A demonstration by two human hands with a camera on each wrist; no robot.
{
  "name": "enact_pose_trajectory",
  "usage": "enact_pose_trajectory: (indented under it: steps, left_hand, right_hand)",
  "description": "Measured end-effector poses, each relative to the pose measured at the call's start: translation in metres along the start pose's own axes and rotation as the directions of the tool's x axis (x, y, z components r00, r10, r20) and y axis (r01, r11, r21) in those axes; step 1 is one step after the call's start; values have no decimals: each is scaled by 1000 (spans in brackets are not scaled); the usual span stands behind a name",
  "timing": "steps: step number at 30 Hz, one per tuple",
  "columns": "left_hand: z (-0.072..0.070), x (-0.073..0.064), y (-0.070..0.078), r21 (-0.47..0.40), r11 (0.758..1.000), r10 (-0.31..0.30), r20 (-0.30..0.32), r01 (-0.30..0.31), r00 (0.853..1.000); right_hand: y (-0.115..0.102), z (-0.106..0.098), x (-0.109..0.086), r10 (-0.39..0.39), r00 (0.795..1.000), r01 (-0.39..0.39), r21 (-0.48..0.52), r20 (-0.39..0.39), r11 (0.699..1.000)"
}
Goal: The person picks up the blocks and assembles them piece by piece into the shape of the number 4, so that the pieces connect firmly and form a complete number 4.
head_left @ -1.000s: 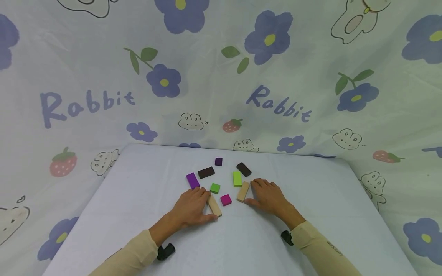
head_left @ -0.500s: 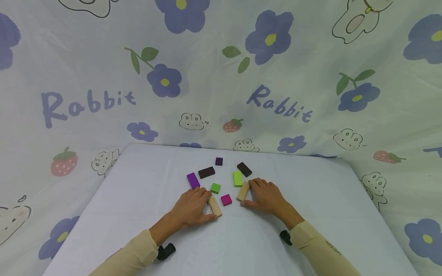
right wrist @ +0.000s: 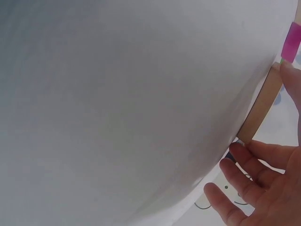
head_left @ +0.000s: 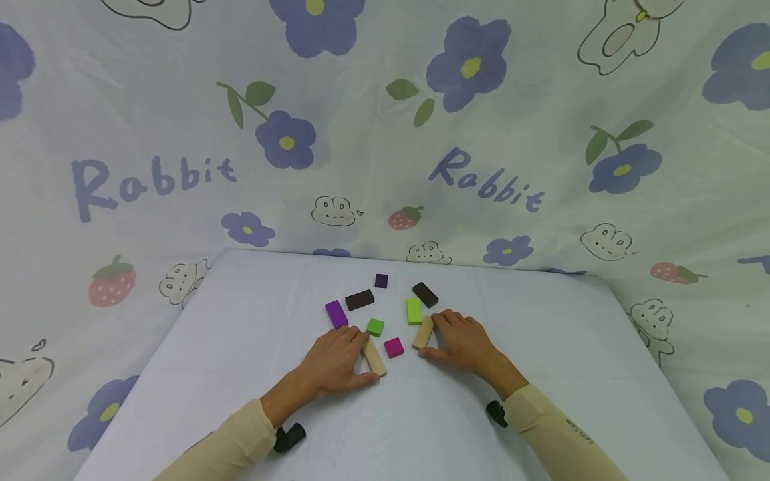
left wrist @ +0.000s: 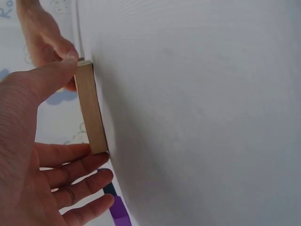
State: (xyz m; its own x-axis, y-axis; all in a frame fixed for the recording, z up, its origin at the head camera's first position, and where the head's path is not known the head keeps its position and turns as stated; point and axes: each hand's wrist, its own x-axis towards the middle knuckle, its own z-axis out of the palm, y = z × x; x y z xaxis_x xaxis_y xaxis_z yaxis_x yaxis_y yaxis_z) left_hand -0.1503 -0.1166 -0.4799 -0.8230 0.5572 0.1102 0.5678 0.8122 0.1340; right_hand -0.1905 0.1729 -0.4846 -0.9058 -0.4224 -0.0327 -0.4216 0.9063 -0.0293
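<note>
Below and left of centre in the head view, your left hand pinches a pale wooden block lengthwise, thumb at its lower end and fingertips at its upper end; the left wrist view shows your remaining fingers spread apart. Below and right of centre, your right hand grips a second wooden block the same way, its spare fingers loosely bent. Both blocks lie on the white table, their upper ends tilted outward.

Between them you have a magenta block, just beside the left one, and a green block near that one's upper end. A lime block crowds the upper left of the right one; you cannot tell whether they touch. Above your left fingertips sits a purple block, with a dark brown block up and right of it. Higher still are a dark purple cube and, to its right, another brown block.
</note>
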Motion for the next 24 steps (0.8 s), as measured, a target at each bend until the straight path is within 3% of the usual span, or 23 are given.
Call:
enact_pose_trajectory:
  steps: [24]
  left_hand:
    - [0, 2, 1, 7, 1000, 6, -8, -6, 1000]
  right_hand:
    - [1, 0, -6, -23, 999, 24, 26, -34, 999]
